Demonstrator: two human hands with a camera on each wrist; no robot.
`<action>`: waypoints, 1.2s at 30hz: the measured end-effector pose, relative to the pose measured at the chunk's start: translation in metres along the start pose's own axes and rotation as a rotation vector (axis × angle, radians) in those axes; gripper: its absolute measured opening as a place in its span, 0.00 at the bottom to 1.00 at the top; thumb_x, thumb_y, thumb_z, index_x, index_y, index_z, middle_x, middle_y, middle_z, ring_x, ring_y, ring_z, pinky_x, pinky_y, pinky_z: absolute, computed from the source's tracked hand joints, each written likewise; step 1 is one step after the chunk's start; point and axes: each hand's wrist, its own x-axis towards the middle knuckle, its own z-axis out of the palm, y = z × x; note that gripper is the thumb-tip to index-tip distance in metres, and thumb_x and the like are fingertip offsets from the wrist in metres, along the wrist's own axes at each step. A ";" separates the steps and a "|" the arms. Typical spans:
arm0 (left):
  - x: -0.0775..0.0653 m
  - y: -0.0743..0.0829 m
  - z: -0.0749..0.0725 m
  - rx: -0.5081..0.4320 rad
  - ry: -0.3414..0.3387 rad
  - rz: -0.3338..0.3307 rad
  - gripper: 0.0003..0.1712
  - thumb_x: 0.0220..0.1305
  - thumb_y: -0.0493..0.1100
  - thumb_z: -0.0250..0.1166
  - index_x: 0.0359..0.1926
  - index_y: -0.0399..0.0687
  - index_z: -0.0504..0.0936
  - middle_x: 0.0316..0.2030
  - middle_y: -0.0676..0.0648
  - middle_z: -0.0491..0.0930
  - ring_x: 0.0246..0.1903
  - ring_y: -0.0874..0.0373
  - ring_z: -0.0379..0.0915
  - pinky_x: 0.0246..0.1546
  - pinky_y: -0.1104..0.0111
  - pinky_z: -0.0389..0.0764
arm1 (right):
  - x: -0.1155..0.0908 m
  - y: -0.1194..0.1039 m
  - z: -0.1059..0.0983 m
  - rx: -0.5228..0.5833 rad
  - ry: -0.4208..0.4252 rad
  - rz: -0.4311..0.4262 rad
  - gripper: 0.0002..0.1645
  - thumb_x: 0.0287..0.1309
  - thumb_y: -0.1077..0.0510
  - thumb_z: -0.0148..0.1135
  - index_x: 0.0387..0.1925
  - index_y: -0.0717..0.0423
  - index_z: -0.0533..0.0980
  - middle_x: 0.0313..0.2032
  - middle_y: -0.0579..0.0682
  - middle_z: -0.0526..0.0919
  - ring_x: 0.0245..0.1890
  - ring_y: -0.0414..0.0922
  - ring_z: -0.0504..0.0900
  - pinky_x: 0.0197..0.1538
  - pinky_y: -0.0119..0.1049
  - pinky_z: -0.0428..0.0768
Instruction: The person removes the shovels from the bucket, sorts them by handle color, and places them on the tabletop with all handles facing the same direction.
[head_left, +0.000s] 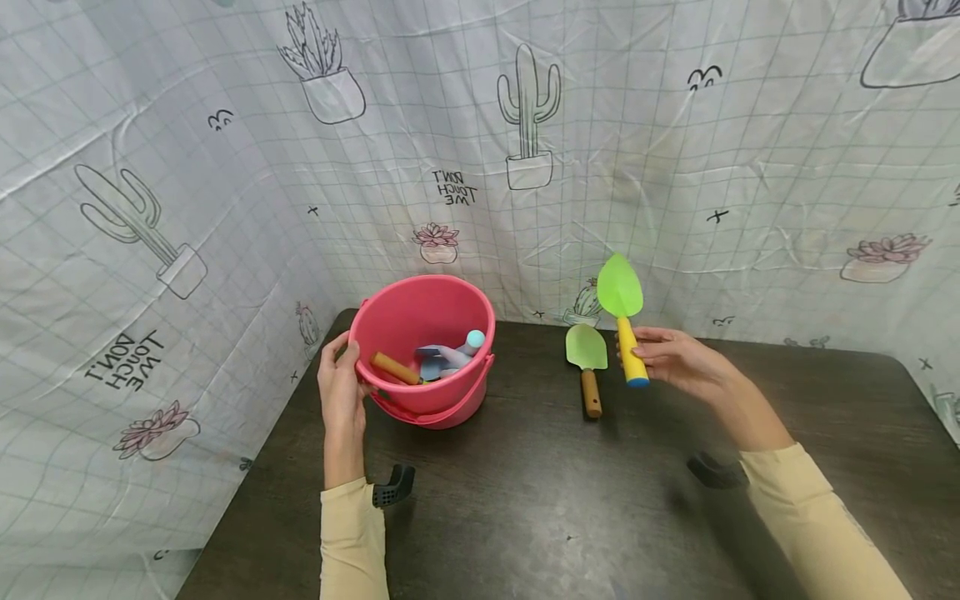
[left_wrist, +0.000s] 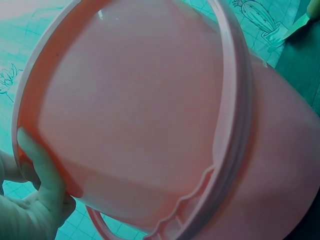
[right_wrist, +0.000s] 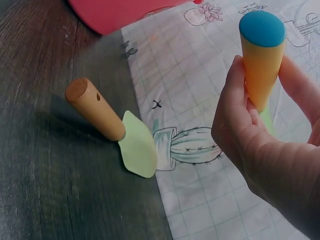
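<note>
My left hand (head_left: 342,375) grips the rim of a pink bucket (head_left: 468,406) at its left side, thumb over the edge, and the bucket leans a little. Inside the bucket lie a wooden-handled tool (head_left: 395,367) and a pale blue tool with a rounded handle end (head_left: 474,339). In my right hand (head_left: 678,360) is a toy trowel (head_left: 619,287) with a bright green blade and a yellow handle tipped in blue, held blade up above the table. Just left of it, a second trowel (right_wrist: 138,145) with a pale green blade and wooden handle lies on the table.
The dark wooden table (head_left: 525,500) ends at the back against a white curtain (head_left: 637,150) printed with cacti. More of the curtain hangs along the left side. A black wrist mount (head_left: 393,486) sticks out from the left sleeve, another (head_left: 716,472) from the right.
</note>
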 end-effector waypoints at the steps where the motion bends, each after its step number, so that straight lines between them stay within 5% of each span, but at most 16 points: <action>1: 0.000 0.000 0.000 -0.001 0.000 0.000 0.24 0.80 0.43 0.53 0.71 0.40 0.68 0.59 0.31 0.76 0.21 0.65 0.79 0.20 0.76 0.77 | -0.001 0.001 -0.001 0.007 0.000 0.002 0.12 0.74 0.72 0.51 0.54 0.60 0.72 0.48 0.54 0.81 0.46 0.47 0.84 0.50 0.39 0.84; 6: 0.000 0.000 0.000 0.003 0.004 0.003 0.24 0.81 0.44 0.53 0.71 0.40 0.67 0.59 0.31 0.76 0.20 0.66 0.77 0.20 0.77 0.76 | -0.003 0.003 -0.005 0.021 0.001 0.027 0.28 0.75 0.72 0.50 0.70 0.72 0.54 0.49 0.55 0.82 0.50 0.47 0.85 0.53 0.39 0.83; 9: -0.001 -0.001 0.000 0.007 0.006 0.005 0.24 0.81 0.44 0.53 0.71 0.40 0.67 0.58 0.32 0.76 0.20 0.66 0.76 0.19 0.77 0.75 | -0.006 0.005 -0.008 0.038 -0.013 0.028 0.22 0.75 0.72 0.49 0.66 0.70 0.63 0.49 0.55 0.84 0.50 0.47 0.86 0.53 0.38 0.83; 13: -0.002 -0.001 0.000 0.005 0.009 0.009 0.24 0.81 0.44 0.53 0.71 0.40 0.68 0.58 0.32 0.77 0.19 0.67 0.75 0.19 0.77 0.75 | -0.007 0.010 -0.013 0.067 -0.055 0.005 0.16 0.75 0.74 0.46 0.49 0.58 0.77 0.48 0.57 0.85 0.49 0.48 0.87 0.53 0.39 0.83; 36: -0.001 0.000 0.000 0.033 0.008 -0.008 0.25 0.81 0.45 0.54 0.72 0.41 0.67 0.57 0.33 0.76 0.21 0.65 0.75 0.19 0.77 0.73 | -0.012 0.026 -0.032 0.216 -0.113 0.057 0.17 0.78 0.73 0.41 0.52 0.63 0.77 0.49 0.59 0.80 0.49 0.55 0.85 0.56 0.46 0.83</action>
